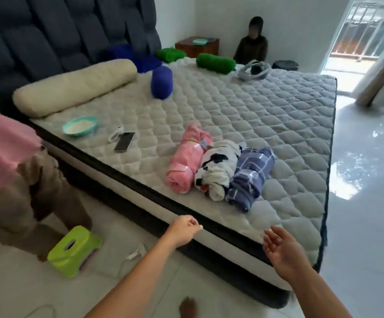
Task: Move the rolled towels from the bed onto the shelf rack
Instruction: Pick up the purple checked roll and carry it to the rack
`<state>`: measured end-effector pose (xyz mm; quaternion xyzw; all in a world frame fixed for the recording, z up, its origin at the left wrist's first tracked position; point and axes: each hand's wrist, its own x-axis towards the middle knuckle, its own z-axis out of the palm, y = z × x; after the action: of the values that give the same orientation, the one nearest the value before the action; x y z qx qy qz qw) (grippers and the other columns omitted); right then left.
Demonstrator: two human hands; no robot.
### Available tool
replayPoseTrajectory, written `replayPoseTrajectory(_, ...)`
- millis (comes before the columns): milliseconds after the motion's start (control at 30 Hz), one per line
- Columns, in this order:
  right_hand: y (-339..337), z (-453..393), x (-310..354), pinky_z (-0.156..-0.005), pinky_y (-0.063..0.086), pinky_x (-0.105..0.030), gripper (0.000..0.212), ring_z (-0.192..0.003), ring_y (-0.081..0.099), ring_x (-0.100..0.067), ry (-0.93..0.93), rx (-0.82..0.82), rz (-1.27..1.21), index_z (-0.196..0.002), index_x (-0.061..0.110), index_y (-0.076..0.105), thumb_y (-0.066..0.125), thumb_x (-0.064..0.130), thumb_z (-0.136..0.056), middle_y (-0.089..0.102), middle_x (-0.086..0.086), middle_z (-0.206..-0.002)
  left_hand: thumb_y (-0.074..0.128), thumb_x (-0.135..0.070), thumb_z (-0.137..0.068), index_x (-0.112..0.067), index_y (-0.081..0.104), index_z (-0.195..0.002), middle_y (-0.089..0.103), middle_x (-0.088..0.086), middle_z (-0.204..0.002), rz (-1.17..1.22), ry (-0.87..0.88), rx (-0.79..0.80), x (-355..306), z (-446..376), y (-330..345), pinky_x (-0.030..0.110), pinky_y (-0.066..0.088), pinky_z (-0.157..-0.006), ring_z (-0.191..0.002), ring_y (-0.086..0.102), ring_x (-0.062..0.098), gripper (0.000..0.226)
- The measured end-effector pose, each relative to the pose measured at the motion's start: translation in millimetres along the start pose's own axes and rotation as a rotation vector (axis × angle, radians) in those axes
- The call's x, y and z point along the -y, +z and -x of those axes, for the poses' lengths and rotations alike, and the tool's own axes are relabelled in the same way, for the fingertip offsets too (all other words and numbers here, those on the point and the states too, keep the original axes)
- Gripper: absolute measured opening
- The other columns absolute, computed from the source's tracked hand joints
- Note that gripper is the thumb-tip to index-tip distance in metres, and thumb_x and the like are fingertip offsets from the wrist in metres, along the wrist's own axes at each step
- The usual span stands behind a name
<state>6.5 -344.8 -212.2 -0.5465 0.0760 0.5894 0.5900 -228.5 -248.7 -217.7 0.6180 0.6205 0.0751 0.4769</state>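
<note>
Three rolled towels lie side by side near the bed's near edge: a pink one (184,161), a white one with black patches (218,168) and a blue checked one (250,177). More rolls lie farther back: a blue roll (161,81), another blue one (138,57) and two green rolls (215,63), (169,54). My left hand (184,229) hovers below the mattress edge with fingers loosely curled and nothing in it. My right hand (282,249) is spread open over the mattress corner, empty. No shelf rack is in view.
On the quilted mattress (266,115) lie a cream bolster (71,88), a teal bowl (80,125), a phone (125,141) and a headset (254,70). A person in pink stands at left (5,152); another sits at the back (251,43). A green stool (74,251) stands on the floor.
</note>
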Motion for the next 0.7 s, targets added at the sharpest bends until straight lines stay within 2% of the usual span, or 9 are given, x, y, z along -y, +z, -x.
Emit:
replayPoseTrajectory(100,12.7,-31.9,14.4,-0.064,0.045,-0.023,0.014,-0.07,0.05,-0.016,-0.008,-0.029,-0.051,-0.088,0.01,0.056,0.047,0.017,-0.096,0.055,-0.007,-0.084,0.064,-0.024,-0.088,-0.016,0.057,-0.078,0.045,-0.007,-0.06,-0.063,0.07,0.072,-44.4,-63.8,3.8,0.024,0.037,-0.059,-0.061,0.045,0.011,0.015)
replayPoseTrajectory(200,29.0,-69.5,30.9,-0.047,0.05,-0.02,0.01,-0.068,0.05,-0.015,-0.013,-0.097,-0.088,-0.092,0.01,0.056,0.05,0.017,-0.094,0.056,-0.006,-0.082,0.064,-0.018,-0.087,-0.02,0.05,-0.063,0.042,-0.007,-0.058,-0.144,0.188,0.153,-90.2,-129.7,6.4,0.023,0.035,-0.058,-0.056,0.04,0.007,0.028)
replayPoseTrajectory(267,43.6,-89.7,41.5,-0.05,0.051,-0.022,0.01,-0.07,0.051,-0.015,-0.021,-0.141,-0.111,-0.094,0.011,0.056,0.048,0.018,-0.095,0.056,-0.007,-0.084,0.062,-0.02,-0.088,-0.02,0.051,-0.064,0.046,-0.005,-0.059,-0.201,0.243,0.197,-118.9,-167.0,5.8,0.022,0.037,-0.057,-0.058,0.045,0.01,0.027)
replayPoseTrajectory(367,62.1,-115.8,51.3,-0.068,0.047,-0.027,0.012,-0.079,0.056,-0.018,-0.054,-0.221,-0.003,-0.1,0.013,0.056,0.05,0.021,-0.095,0.056,-0.009,-0.091,0.063,-0.023,-0.086,-0.016,0.059,-0.074,0.057,0.003,-0.071,-0.241,0.292,0.234,-155.2,-216.8,8.7,0.034,0.049,-0.073,-0.073,0.055,0.02,0.014)
replayPoseTrajectory(433,70.4,-133.6,52.8,-0.075,0.049,-0.033,0.015,-0.084,0.06,-0.023,-0.024,-0.262,0.136,-0.1,0.014,0.057,0.053,0.027,-0.093,0.057,-0.01,-0.094,0.064,-0.024,-0.085,-0.015,0.06,-0.081,0.059,0.006,-0.079,-0.269,0.325,0.264,-172.3,-249.9,17.2,0.036,0.05,-0.082,-0.081,0.059,0.024,0.012)
replayPoseTrajectory(500,75.3,-149.7,51.7,-0.07,0.05,-0.035,0.021,-0.083,0.063,-0.028,0.077,-0.265,0.282,-0.094,0.017,0.054,0.052,0.038,-0.092,0.058,-0.014,-0.096,0.064,-0.028,-0.085,-0.012,0.062,-0.099,0.063,0.008,-0.093,-0.293,0.34,0.296,-188.9,-282.2,30.8,0.035,0.049,-0.086,-0.094,0.061,0.027,0.021)
replayPoseTrajectory(567,77.9,-161.7,45.0,-0.066,0.049,-0.034,0.04,-0.074,0.063,-0.026,0.222,-0.207,0.434,-0.092,0.013,0.053,0.046,0.052,-0.091,0.059,-0.014,-0.092,0.063,-0.028,-0.086,-0.009,0.056,-0.119,0.062,0.011,-0.113,-0.308,0.328,0.315,-199.3,-304.1,41.7,0.035,0.047,-0.088,-0.106,0.059,0.029,0.039)
replayPoseTrajectory(633,76.6,-182.8,40.1,-0.066,0.05,-0.035,0.061,-0.065,0.063,-0.023,0.294,-0.184,0.464,-0.104,0.007,0.055,0.04,0.064,-0.087,0.06,-0.014,-0.089,0.062,-0.026,-0.086,-0.007,0.049,-0.13,0.058,0.011,-0.127,-0.348,0.341,0.337,-211.7,-329.9,57.7,0.032,0.045,-0.089,-0.115,0.056,0.03,0.05)
replayPoseTrajectory(700,76.1,-195.6,41.8,-0.066,0.052,-0.038,0.073,-0.063,0.065,-0.025,0.338,-0.181,0.443,-0.125,0.01,0.047,0.038,0.07,-0.084,0.061,-0.017,-0.094,0.063,-0.023,-0.082,-0.006,0.046,-0.135,0.057,0.016,-0.133,-0.414,0.36,0.345,-222.4,-350.3,70.0,0.033,0.046,-0.094,-0.12,0.055,0.031,0.058)
